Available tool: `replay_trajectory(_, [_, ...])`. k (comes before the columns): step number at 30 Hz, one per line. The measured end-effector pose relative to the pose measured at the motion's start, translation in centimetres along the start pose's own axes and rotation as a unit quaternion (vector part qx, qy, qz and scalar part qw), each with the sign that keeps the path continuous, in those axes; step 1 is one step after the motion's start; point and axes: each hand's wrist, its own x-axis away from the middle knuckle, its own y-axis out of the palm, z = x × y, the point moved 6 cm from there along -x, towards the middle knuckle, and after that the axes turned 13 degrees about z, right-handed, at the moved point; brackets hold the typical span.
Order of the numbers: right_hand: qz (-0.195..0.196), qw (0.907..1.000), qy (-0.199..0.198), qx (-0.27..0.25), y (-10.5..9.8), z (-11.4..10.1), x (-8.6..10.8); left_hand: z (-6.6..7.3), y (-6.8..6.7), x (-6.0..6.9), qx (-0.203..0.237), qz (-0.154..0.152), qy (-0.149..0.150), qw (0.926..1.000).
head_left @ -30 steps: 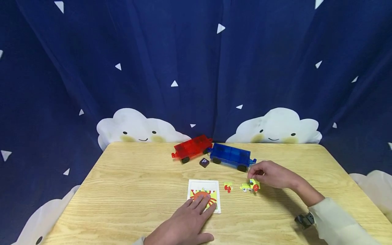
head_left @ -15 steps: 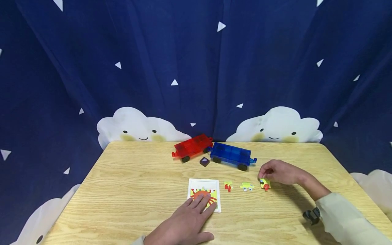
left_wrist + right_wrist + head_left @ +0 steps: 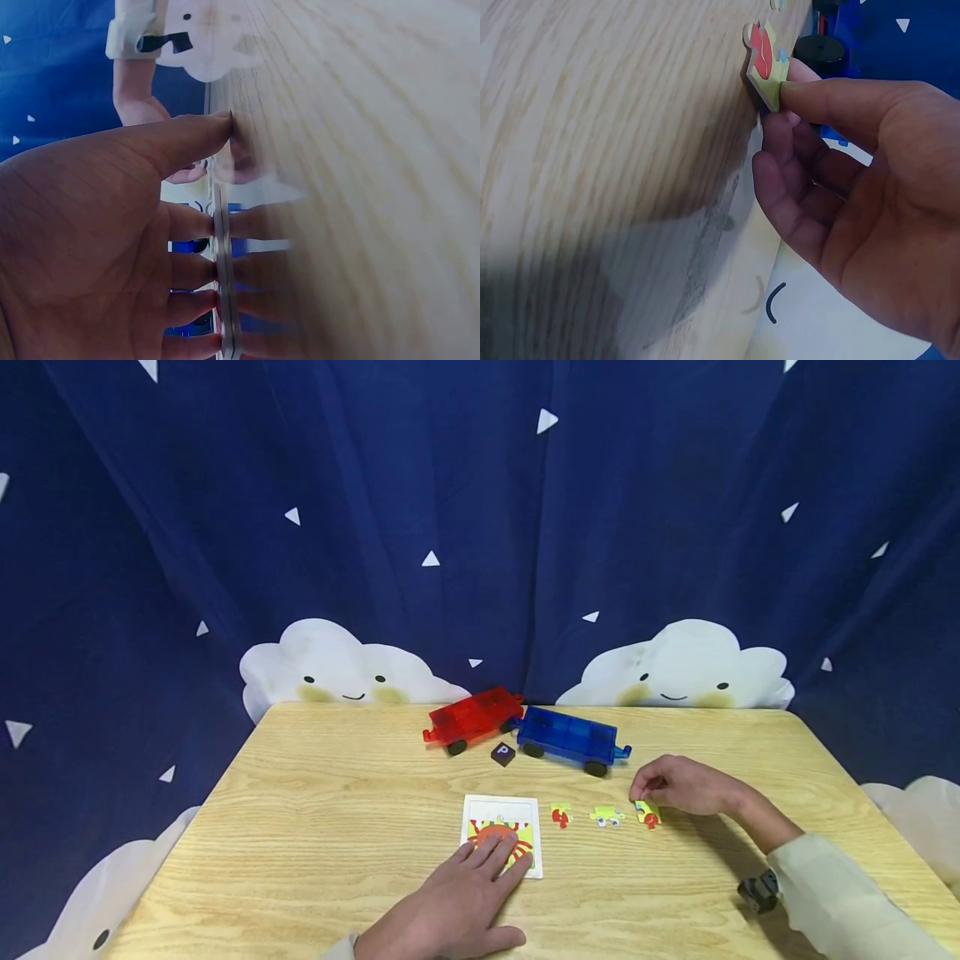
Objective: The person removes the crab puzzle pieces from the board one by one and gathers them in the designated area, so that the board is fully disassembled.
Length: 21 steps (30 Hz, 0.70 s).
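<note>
My left hand (image 3: 457, 902) lies with fingers extended, the fingertips resting on a white-framed puzzle tray (image 3: 517, 810) near the middle of the table (image 3: 337, 810); thumb spread to the right, off the tray. Inside the frame, an orange crab on yellow shows past my fingers, with a white strip along the far side. My right hand (image 3: 684, 785), to the right, pinches a yellow-and-red puzzle piece (image 3: 647, 814) between thumb and forefinger, remaining fingers curled in. Right wrist view: this piece is tilted, gripped by its edge, red patch facing up and a shadow beside it; cannot tell whether its lower edge touches the wood. Between tray and held piece, two more pieces lie apart on the wood: a red-and-yellow piece (image 3: 561, 815) just right of the tray, then a yellow piece with eyes (image 3: 606, 816) just left of the held one. Far side: a translucent red wagon (image 3: 474, 717) at left, a translucent blue wagon (image 3: 570, 737) close on its right; cannot tell whether they are coupled. A dark tile (image 3: 503, 754) marked P sits just near of them. Behind the table hangs a navy curtain (image 3: 360, 510) with white triangles and smiling clouds.
</note>
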Motion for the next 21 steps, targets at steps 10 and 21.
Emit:
replay_trajectory(10, [-0.008,0.9998,-0.004,-0.02,0.24,-0.21,-0.19,0.03,-0.05,0.12,-0.007,0.004,-0.005,1.0])
replay_trajectory(21, [-0.001,1.0,0.008,-0.005,0.17,-0.04,-0.16,0.07,-0.19,0.24,0.004,0.006,-0.003,1.0])
